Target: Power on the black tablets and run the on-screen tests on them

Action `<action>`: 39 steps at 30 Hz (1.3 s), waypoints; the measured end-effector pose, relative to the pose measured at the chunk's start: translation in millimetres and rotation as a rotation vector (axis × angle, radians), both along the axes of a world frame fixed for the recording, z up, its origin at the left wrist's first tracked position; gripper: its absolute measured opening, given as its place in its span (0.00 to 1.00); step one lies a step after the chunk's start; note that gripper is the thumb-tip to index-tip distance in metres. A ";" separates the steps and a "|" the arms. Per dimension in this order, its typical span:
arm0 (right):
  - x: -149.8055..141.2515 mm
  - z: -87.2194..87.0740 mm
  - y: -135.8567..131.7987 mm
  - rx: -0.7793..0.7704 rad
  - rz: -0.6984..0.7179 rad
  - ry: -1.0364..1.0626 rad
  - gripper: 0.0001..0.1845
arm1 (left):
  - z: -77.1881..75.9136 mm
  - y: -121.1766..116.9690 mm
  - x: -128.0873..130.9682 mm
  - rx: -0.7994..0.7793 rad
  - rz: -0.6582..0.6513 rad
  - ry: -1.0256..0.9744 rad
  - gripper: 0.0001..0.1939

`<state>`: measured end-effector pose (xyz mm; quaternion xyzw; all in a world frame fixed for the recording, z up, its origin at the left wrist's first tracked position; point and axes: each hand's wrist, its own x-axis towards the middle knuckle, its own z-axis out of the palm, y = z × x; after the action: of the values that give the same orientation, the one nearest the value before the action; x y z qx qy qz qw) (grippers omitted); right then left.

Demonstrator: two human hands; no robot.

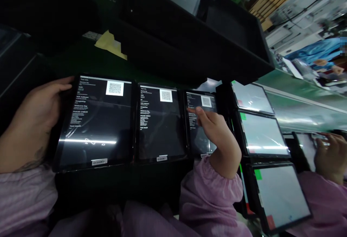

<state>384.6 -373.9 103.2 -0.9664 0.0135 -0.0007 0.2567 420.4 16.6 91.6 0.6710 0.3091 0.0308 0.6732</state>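
Observation:
Three dark tablets lie in a row before me, each showing white test text and a QR code. At the left edge of the left tablet (97, 121), my left hand (40, 110) is closed, its fingertips at the upper corner and partly hidden by the tablet. The middle tablet (161, 128) has neither hand on its screen. Over the right tablet (195, 136) is my right hand (213, 121), holding nothing. Its index finger stretches left near the screen's left edge, with the thumb close by; the remaining fingers are hidden. Whether the finger touches the glass I cannot tell.
Several tablets with pale screens (280, 193) stand in a column at right. Beyond them, a co-worker's hand (330, 157) is at another device. A black divided bin (189, 45) spans the back, with yellow tape or paper (110, 44) to its left.

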 end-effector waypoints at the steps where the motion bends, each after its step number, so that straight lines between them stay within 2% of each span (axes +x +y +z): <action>1: 0.1 0.1 2.1 0.018 0.004 0.013 0.40 | -1.3 0.7 0.4 -0.004 0.007 -0.015 0.09; 6: 0.5 0.6 5.2 0.068 -0.018 0.128 0.35 | -6.3 2.5 1.6 -0.035 0.131 -0.041 0.16; 10: 0.1 3.2 -4.0 -0.051 -0.163 0.139 0.33 | -5.8 2.4 0.7 -0.043 0.137 -0.037 0.17; 13: -4.5 9.6 0.8 -0.099 -0.210 0.024 0.33 | -8.4 4.7 -0.4 -0.026 0.088 -0.083 0.17; 15: -10.4 13.2 17.4 -0.050 -0.124 -0.075 0.33 | -12.0 6.9 -1.0 -0.013 0.066 -0.112 0.17; 17: -18.5 13.6 43.3 0.036 0.060 -0.108 0.31 | -16.0 8.8 -1.7 -0.025 0.084 -0.128 0.17; 21: -37.6 6.2 95.5 0.140 0.488 0.073 0.26 | -22.3 11.0 -4.2 -0.079 0.107 -0.153 0.18; 24: -46.5 -0.4 111.1 0.091 0.595 0.129 0.25 | -25.5 12.7 -6.7 -0.083 0.090 -0.174 0.18; 26: -47.5 -2.5 108.9 0.032 0.557 0.092 0.26 | -26.9 14.3 -8.2 -0.092 0.070 -0.168 0.19; 29: -44.9 -0.3 97.1 -0.048 0.426 -0.010 0.30 | -28.8 16.9 -9.7 -0.105 0.057 -0.157 0.20; 33: -42.3 8.0 85.5 0.003 0.326 -0.102 0.31 | -32.5 19.3 -9.5 -0.106 0.037 -0.195 0.20; 39: -41.2 10.3 85.3 0.057 0.321 -0.112 0.30 | -34.2 19.7 -8.6 -0.104 0.026 -0.193 0.21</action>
<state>343.5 -288.6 113.5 -0.9469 -0.1554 -0.0129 0.2813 411.7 36.3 57.4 0.6250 0.2529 0.0878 0.7333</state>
